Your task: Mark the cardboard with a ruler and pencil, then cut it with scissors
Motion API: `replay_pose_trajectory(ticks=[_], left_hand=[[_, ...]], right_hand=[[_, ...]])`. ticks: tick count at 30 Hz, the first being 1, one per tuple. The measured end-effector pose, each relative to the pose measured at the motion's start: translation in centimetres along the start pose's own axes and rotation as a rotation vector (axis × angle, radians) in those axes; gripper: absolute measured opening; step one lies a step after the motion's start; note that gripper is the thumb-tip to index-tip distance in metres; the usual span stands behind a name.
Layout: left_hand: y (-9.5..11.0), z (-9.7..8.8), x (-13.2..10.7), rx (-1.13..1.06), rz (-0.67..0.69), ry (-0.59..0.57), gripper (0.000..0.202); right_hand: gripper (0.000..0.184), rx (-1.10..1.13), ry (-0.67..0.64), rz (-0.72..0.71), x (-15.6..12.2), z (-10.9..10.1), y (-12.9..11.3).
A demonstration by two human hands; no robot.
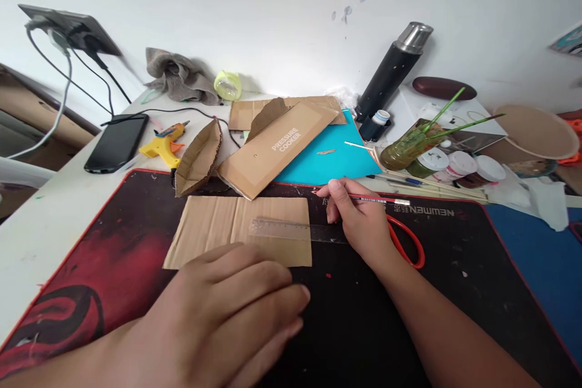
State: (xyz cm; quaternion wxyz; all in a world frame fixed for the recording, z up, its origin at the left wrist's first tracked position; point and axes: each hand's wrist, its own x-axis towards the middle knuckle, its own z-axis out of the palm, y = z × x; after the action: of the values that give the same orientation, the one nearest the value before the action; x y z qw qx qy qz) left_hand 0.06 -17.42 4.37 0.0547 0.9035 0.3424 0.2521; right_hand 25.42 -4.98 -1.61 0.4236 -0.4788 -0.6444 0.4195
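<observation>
A red pencil (373,199) rests in the closed fingers of my right hand (361,218), its tip pointing left. Beneath that hand a clear ruler (284,229) lies partly across a rectangular piece of corrugated cardboard (209,224) and partly on the dark mat. Red-handled scissors (413,242) are partly hidden behind my right wrist. My left hand (231,309) is in front of the cardboard's near edge, fingers bent and pressed together. Its palm and thumb are hidden, so anything inside cannot be seen.
Behind the mat (354,315) lie a yellow glue gun (163,145), a curved cardboard piece (197,160), a printed cardboard panel (282,145) and a blue sheet (336,154). A phone (116,142) is at left. A flask (391,70), a brush jar (395,151) and paint pots (461,165) stand right.
</observation>
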Motion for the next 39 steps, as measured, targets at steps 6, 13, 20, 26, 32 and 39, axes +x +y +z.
replay_pose_trajectory(ticks=[6, 13, 20, 26, 32, 39], left_hand=[[-1.3, 4.4, 1.7, 0.370, 0.087, -0.075, 0.032], [-1.7, 5.4, 0.6, 0.482, 0.103, -0.090, 0.038], [-1.5, 6.9, -0.2, 0.445, 0.040, -0.084, 0.037], [-1.4, 7.4, -0.7, 0.422, 0.014, -0.105, 0.039], [-1.5, 7.6, -0.8, 0.406, 0.001, -0.096, 0.040], [-1.6, 7.7, -0.9, 0.442, 0.019, -0.122, 0.042]], right_hand=[[0.051, 0.014, 0.010, -0.013, 0.1, 0.0, 0.2], [0.053, 0.045, 0.005, 0.037, 0.1, 0.1, 0.2], [0.051, 0.095, 0.015, 0.071, 0.1, 0.1, 0.2], [0.048, 0.081, 0.024, 0.070, 0.0, 0.1, 0.4], [0.050, 0.073, 0.026, 0.068, 0.0, 0.1, 0.1], [0.053, 0.054, 0.027, 0.052, 0.1, 0.3, 0.1]])
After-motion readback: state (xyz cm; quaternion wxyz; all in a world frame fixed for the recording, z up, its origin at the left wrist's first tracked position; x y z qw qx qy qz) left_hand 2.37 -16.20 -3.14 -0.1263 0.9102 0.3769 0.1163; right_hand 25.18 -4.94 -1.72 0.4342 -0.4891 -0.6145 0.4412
